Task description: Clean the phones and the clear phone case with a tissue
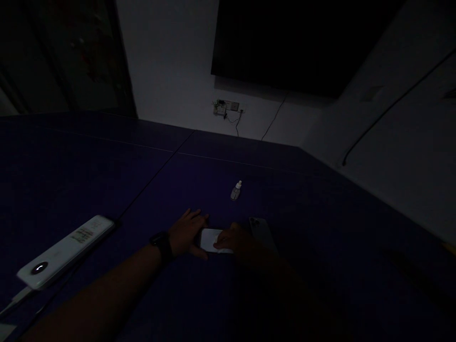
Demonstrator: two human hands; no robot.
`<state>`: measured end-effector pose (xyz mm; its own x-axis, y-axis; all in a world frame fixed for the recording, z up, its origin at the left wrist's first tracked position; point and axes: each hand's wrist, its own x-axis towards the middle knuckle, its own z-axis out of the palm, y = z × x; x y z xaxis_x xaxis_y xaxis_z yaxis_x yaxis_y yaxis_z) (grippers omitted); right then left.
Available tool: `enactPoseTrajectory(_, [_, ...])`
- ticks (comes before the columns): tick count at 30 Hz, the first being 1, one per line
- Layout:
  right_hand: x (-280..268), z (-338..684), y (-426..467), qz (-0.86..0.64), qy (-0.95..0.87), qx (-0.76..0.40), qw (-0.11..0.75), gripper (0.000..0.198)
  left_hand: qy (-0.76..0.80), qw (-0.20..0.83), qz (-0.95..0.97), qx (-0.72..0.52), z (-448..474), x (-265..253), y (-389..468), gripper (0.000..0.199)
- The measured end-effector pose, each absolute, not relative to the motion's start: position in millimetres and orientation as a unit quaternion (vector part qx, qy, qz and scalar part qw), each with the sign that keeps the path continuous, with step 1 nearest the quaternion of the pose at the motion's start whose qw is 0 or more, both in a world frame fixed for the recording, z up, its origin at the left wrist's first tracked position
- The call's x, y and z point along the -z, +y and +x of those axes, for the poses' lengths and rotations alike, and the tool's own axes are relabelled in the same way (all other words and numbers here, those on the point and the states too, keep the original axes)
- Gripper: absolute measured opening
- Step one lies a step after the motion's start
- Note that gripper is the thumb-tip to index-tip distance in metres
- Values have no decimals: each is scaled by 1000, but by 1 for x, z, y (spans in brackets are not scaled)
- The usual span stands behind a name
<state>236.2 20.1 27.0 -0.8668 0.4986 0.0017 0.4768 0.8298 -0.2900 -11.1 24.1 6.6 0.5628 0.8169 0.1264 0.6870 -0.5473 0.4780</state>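
Note:
A flat, pale, phone-like rectangle [209,240] lies on the dark blue tabletop between my hands. My left hand [185,233], with a black watch on its wrist, rests at the rectangle's left end, fingers spread and thumb stretched along the near side. My right hand [235,241] is closed, pressing a small white cloth [216,239] onto the rectangle's face; dim light hides most of that cloth. Partly behind my right hand and forearm lies a grey smartphone [262,232], its camera lenses at the far corner. Beyond the hands is a small clear bottle [235,192] with a white cap.
At the left lies a long white device [67,249] with a round dark lens and a cable [17,299] at its near end. The tabletop [160,294] reaches a pale wall, where sockets [228,105] sit below a large black screen [285,47].

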Motion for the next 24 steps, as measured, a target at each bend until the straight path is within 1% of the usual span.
enactPoseTrajectory(2, [-27, 231, 18, -244, -959, -140, 34, 32, 438, 192, 863, -166, -10, -6, 24, 81])
enactPoseTrajectory(4, [-28, 221, 14, -254, -957, -130, 47, 30, 439, 190, 863, -161, -10, -7, 24, 82])
enactPoseTrajectory(8, [-26, 213, 12, -290, -948, -113, 72, 33, 436, 184, 866, -159, -11, -8, 23, 85])
enactPoseTrajectory(12, [-28, 220, 14, -280, -949, -136, 46, 32, 429, 183, 869, -164, -12, -8, 23, 80])
enactPoseTrajectory(14, [-31, 218, 12, -261, -955, -136, 40, 31, 432, 187, 867, -161, -12, -7, 24, 84])
enactPoseTrajectory(17, [-35, 212, 10, -265, -954, -126, 59, 33, 436, 189, 864, -165, -12, -3, 26, 91])
enactPoseTrajectory(19, [-35, 214, 12, -285, -948, -124, 67, 35, 430, 185, 867, -173, -13, -2, 26, 89])
enactPoseTrajectory(22, [-35, 220, 15, -270, -950, -148, 42, 34, 426, 185, 869, -171, -13, -2, 26, 81])
enactPoseTrajectory(24, [-35, 220, 15, -250, -954, -159, 31, 33, 427, 187, 868, -169, -13, -2, 25, 80])
